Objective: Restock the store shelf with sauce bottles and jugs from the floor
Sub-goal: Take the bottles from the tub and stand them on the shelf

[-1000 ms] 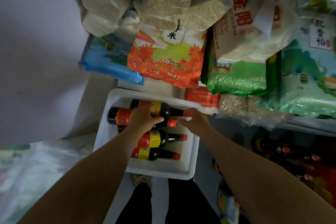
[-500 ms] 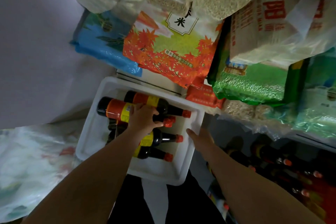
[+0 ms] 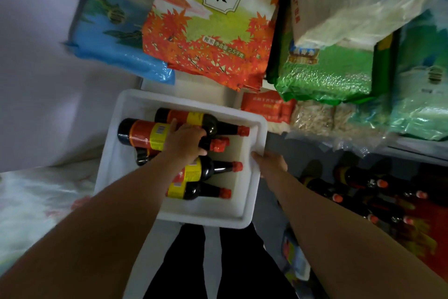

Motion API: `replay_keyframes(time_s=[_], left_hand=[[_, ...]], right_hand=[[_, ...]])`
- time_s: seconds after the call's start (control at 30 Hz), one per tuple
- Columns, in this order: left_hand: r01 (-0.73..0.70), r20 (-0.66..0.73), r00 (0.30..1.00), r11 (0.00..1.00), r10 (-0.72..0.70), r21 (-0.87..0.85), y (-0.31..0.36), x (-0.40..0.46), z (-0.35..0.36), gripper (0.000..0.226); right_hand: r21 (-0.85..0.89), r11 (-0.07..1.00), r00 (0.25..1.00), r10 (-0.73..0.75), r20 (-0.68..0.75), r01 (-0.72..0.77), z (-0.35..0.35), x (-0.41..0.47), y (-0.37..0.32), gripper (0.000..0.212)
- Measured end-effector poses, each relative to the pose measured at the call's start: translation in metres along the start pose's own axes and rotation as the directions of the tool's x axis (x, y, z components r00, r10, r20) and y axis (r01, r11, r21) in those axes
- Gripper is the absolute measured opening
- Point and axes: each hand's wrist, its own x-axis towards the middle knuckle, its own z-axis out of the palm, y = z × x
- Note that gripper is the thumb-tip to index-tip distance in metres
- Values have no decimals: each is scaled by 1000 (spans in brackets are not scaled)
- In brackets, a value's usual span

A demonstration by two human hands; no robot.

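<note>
The left hand (image 3: 185, 142) curls its grip round a dark sauce bottle (image 3: 155, 135) lying in the white tub (image 3: 252, 192) (fingertips hidden beneath). The right hand (image 3: 270, 165) holds the tub's rim; dim shelf bottles (image 3: 358, 178) are hard to make out.

Five dark glass sauce bottles (image 3: 194, 172) with red caps and orange-yellow labels lie on their sides, caps pointing right, stacked in a white rectangular foam box (image 3: 252, 192).
</note>
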Motion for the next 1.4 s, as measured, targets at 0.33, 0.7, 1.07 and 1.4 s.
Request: replay_keyframes(time_s=[0.33, 0.7, 1.07, 1.4], left_hand=[[-177, -183, 980, 787, 83, -590, -35, -70, -128, 35], [-464, -423, 886, 417, 193, -782, 69, -173, -296, 30], [-705, -690, 709, 166, 142, -690, 166, -245, -422, 55], [-814, -836, 544, 284, 70, -506, 220, -229, -468, 76]], right_hand=[[43, 961, 962, -270, -47, 272, -16, -99, -44, 62], [559, 704, 714, -650, 260, 438, -104, -235, -100, 75], [703, 319, 584, -794, -169, 636, -204, -330, -144, 44], [575, 127, 410, -822, -395, 808, -280, -353, -215, 63]])
